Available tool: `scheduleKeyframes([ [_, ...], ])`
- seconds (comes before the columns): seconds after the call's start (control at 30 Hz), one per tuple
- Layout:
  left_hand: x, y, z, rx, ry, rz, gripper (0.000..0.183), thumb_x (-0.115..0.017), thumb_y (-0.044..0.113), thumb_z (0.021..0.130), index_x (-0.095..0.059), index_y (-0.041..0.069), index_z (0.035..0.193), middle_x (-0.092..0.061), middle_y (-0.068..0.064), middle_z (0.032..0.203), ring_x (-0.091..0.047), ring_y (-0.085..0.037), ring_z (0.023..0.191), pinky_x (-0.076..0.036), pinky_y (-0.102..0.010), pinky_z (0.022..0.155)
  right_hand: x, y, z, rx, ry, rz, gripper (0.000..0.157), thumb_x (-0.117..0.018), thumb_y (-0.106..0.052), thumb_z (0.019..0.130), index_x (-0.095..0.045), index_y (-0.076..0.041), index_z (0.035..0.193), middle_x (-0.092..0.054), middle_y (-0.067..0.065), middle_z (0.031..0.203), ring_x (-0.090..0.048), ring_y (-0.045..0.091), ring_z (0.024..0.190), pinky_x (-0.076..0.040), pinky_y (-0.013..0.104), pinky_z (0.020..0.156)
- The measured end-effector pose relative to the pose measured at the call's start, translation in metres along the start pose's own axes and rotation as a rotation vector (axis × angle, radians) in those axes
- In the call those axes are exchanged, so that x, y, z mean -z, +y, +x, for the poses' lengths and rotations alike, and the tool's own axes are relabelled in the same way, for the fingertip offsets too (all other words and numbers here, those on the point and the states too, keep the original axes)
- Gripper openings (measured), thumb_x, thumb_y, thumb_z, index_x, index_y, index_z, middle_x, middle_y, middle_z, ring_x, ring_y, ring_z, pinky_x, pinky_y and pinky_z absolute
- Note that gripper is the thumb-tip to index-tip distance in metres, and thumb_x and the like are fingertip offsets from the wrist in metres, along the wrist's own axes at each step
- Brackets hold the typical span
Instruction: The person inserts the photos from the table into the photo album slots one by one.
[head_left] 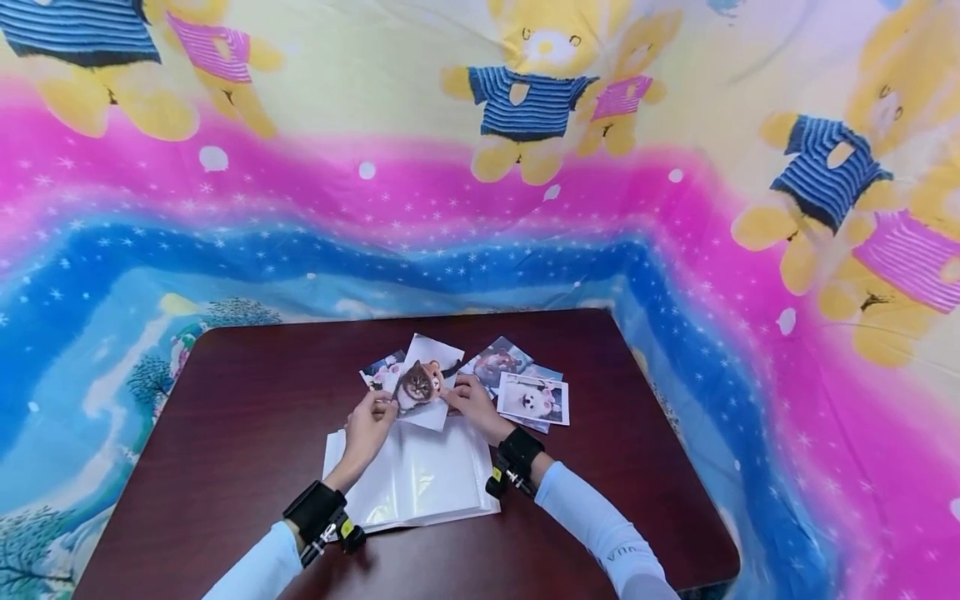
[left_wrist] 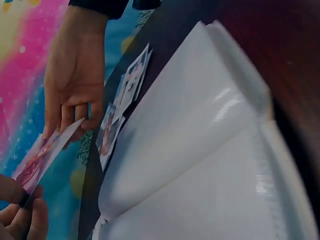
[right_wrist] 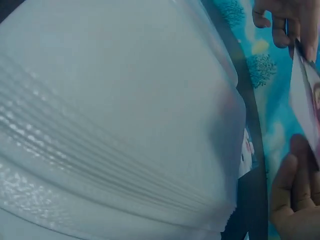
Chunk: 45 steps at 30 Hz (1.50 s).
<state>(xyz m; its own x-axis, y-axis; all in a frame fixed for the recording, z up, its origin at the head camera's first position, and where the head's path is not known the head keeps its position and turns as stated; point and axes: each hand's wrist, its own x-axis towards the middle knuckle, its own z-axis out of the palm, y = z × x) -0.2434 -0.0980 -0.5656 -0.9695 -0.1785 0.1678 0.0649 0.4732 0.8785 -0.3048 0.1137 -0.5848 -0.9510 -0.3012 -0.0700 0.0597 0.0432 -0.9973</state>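
Between both hands, a cat photo (head_left: pixel 416 390) is held up above the top edge of an open photo album. My left hand (head_left: pixel 372 423) pinches its left side between thumb and fingers. The right hand (head_left: pixel 478 408) pinches the opposite side. Seen from the left wrist, the photo (left_wrist: pixel 37 162) is tilted and raised off the table. Below the hands lies the album (head_left: pixel 442 479), spread at blank white pages with glossy clear sleeves. In the right wrist view the album page (right_wrist: pixel 125 100) fills most of the picture.
Several loose photos lie behind the album: a white dog photo (head_left: pixel 534 400) and an animal photo (head_left: pixel 495 364) to the right, another photo (head_left: pixel 381 371) partly covered at the left. The dark red table (head_left: pixel 247 417) meets a patterned cloth (head_left: pixel 420 208) behind it.
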Motion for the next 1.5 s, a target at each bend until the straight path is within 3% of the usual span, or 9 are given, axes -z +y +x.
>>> scheduleKeyframes([
  [0.23,0.011,-0.011,-0.018,0.074,-0.227,-0.132,0.033,-0.071,0.008,0.09,-0.061,-0.008,0.117,-0.072,-0.018,0.092,-0.069,-0.027,0.083,-0.053,-0.029,0.071,0.008,0.015,-0.018,0.042,-0.032,-0.069,0.014,-0.062,-0.001,0.096,-0.051,0.006,0.1,-0.06,-0.002,0.077,-0.057,0.011,0.07,-0.054,0.041,0.071],
  [0.43,0.014,-0.018,-0.019,0.117,-0.346,-0.21,0.046,-0.073,0.008,0.089,-0.055,-0.012,0.126,-0.07,-0.021,0.096,-0.069,-0.026,0.085,-0.052,-0.027,0.071,0.012,0.024,-0.034,-0.009,-0.199,-0.152,0.017,-0.064,0.001,0.094,-0.05,0.007,0.101,-0.061,-0.002,0.074,-0.056,0.012,0.069,-0.049,0.028,0.066],
  [0.63,0.013,-0.02,-0.019,0.13,-0.362,-0.235,0.045,-0.073,0.0,0.086,-0.052,-0.016,0.122,-0.068,-0.019,0.091,-0.067,-0.021,0.08,-0.05,-0.024,0.068,0.015,0.022,-0.034,-0.062,-0.353,-0.134,0.017,-0.062,-0.001,0.095,-0.047,0.005,0.101,-0.064,-0.002,0.075,-0.059,0.014,0.068,-0.052,0.029,0.067],
  [0.87,0.006,-0.02,-0.024,0.1,-0.339,-0.236,0.046,-0.073,0.0,0.086,-0.052,-0.017,0.123,-0.068,-0.02,0.091,-0.068,-0.026,0.081,-0.052,-0.026,0.067,0.023,0.005,-0.013,-0.106,-0.279,-0.115,0.012,-0.061,-0.012,0.099,-0.052,-0.004,0.102,-0.063,0.001,0.083,-0.059,0.013,0.072,-0.052,0.03,0.067],
  [1.0,0.0,-0.023,-0.026,-0.056,-0.286,-0.102,0.038,-0.074,0.002,0.086,-0.058,-0.009,0.118,-0.069,-0.014,0.089,-0.068,-0.027,0.078,-0.054,-0.03,0.067,0.036,-0.009,0.006,-0.047,-0.199,-0.144,0.012,-0.062,-0.009,0.098,-0.056,0.0,0.105,-0.069,0.002,0.09,-0.063,0.012,0.074,-0.057,0.035,0.067],
  [1.13,-0.005,-0.028,-0.025,-0.365,-0.214,0.143,0.032,-0.079,0.001,0.081,-0.064,-0.002,0.108,-0.065,-0.01,0.09,-0.065,-0.026,0.077,-0.053,-0.039,0.067,0.054,-0.027,0.024,0.056,-0.1,-0.174,0.01,-0.057,-0.002,0.099,-0.051,0.005,0.105,-0.06,0.005,0.085,-0.062,0.028,0.08,-0.056,0.051,0.075],
  [1.3,-0.012,-0.03,-0.026,-0.714,-0.344,0.39,0.04,-0.082,0.014,0.08,-0.066,-0.001,0.113,-0.063,-0.02,0.115,-0.061,-0.037,0.108,-0.05,-0.051,0.087,0.06,-0.039,0.038,0.074,-0.045,-0.234,0.018,-0.053,-0.003,0.101,-0.051,0.0,0.119,-0.047,0.006,0.085,-0.057,0.047,0.094,-0.057,0.048,0.076],
  [1.37,-0.015,-0.029,-0.025,-0.768,-0.426,0.456,0.047,-0.08,0.023,0.083,-0.064,-0.001,0.121,-0.056,-0.028,0.129,-0.053,-0.044,0.121,-0.045,-0.057,0.096,0.057,-0.039,0.042,0.072,-0.036,-0.233,0.022,-0.052,-0.003,0.102,-0.05,0.0,0.124,-0.043,0.006,0.086,-0.057,0.048,0.098,-0.057,0.048,0.078],
  [1.5,-0.02,-0.027,-0.024,-0.758,-0.535,0.542,0.057,-0.075,0.031,0.087,-0.059,-0.001,0.131,-0.042,-0.035,0.143,-0.039,-0.05,0.133,-0.034,-0.064,0.104,0.046,-0.035,0.048,0.083,-0.021,-0.154,0.022,-0.048,0.0,0.103,-0.046,0.003,0.125,-0.042,0.009,0.091,-0.055,0.053,0.101,-0.049,0.062,0.087],
])
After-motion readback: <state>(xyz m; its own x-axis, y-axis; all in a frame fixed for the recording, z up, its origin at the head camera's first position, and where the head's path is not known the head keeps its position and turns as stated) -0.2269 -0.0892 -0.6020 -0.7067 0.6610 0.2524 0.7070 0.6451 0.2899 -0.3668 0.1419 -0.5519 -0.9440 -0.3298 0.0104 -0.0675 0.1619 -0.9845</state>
